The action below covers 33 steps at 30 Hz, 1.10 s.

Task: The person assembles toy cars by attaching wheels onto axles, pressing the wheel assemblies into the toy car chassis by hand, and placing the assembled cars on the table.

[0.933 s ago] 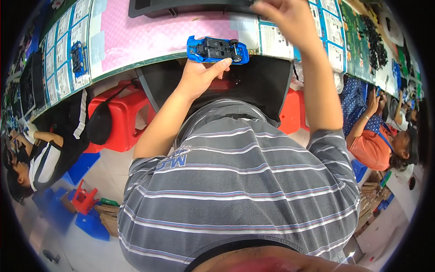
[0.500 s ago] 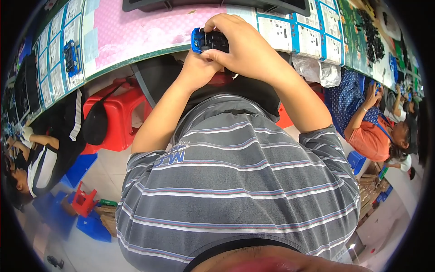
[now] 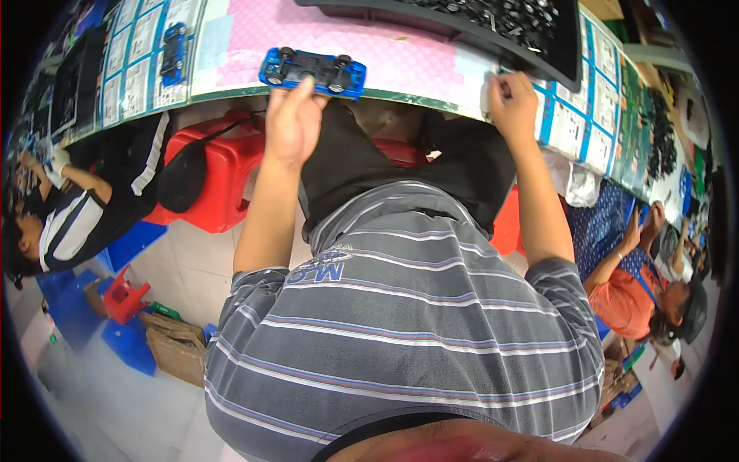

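A blue toy car [image 3: 311, 71], its black underside and wheels turned up, rests in my left hand [image 3: 296, 123] at the table's near edge. The thumb presses on the chassis and the other fingers are mostly hidden beneath it. Well to the right, my right hand [image 3: 514, 108] is at the table edge, below the black tray [image 3: 431, 29]. Its fingers are curled in toward the thumb; a dark gap shows between them, and anything held there is too small to make out.
Small black parts [image 3: 508, 19] fill the tray. A second blue toy car [image 3: 174, 54] lies on the printed sheets at the left. Pink patterned sheeting [image 3: 254, 31] covers the table's middle. Red stools [image 3: 223, 181] stand below; people sit at both sides.
My right hand has let go of the car and moved away to the right. The left hand now holds the car alone, farther left, with its whole underside showing. More of the tray is in view.
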Each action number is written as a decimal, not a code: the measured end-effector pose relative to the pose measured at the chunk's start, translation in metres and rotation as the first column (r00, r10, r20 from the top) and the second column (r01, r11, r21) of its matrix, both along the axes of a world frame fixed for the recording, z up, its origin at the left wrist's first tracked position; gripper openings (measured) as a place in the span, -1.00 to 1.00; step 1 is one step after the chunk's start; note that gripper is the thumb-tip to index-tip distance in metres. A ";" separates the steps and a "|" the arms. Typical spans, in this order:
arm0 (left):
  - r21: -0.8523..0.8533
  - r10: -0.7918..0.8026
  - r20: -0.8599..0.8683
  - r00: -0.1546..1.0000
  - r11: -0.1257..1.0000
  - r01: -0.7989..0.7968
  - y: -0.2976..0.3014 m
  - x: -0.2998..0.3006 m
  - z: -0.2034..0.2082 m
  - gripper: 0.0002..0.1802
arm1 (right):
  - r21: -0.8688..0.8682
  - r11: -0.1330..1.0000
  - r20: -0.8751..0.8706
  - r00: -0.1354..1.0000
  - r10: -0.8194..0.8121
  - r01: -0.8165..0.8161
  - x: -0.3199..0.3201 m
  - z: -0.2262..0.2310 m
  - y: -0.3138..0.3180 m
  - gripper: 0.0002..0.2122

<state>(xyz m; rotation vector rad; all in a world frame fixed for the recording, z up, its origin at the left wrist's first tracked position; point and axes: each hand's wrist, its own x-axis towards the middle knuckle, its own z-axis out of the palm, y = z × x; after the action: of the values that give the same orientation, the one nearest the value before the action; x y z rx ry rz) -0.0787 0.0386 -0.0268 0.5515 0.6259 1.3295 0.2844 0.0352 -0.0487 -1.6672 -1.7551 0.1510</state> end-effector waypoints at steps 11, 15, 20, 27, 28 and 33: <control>-0.130 -0.005 -0.734 0.679 0.982 -0.134 0.117 -0.183 -0.016 -0.70 | 0.019 0.999 0.109 0.993 0.048 -0.051 -0.006 0.002 0.008 -0.88; -0.017 0.082 -0.943 0.321 0.955 -0.295 0.123 -0.167 -0.006 -0.55 | 0.027 0.999 0.092 0.995 0.030 -0.032 -0.003 0.000 0.005 -0.88; 0.252 0.232 -0.968 -0.099 0.906 -0.341 0.109 -0.180 -0.020 -0.49 | 0.002 0.999 0.095 0.995 0.034 -0.034 -0.006 0.002 0.007 -0.88; 0.423 0.271 -0.843 -0.464 0.867 -0.263 0.072 -0.142 -0.018 -0.09 | 0.019 0.999 0.097 0.995 0.025 -0.027 -0.003 -0.001 0.007 -0.88; 0.408 0.248 -0.838 -0.487 0.876 -0.256 0.069 -0.140 -0.017 -0.10 | 0.014 1.000 0.106 0.994 0.019 -0.021 -0.002 -0.001 0.007 -0.88; 0.516 0.302 -0.782 -0.545 0.804 -0.295 0.092 -0.147 -0.014 -0.17 | 0.017 1.000 0.103 0.995 0.017 -0.019 0.001 -0.001 0.006 -0.90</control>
<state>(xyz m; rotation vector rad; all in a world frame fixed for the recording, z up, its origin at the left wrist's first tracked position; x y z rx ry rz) -0.2262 0.1310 -0.0405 1.7363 2.6265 1.0071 0.2856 0.0408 -0.0499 -1.6729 -1.8425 0.0575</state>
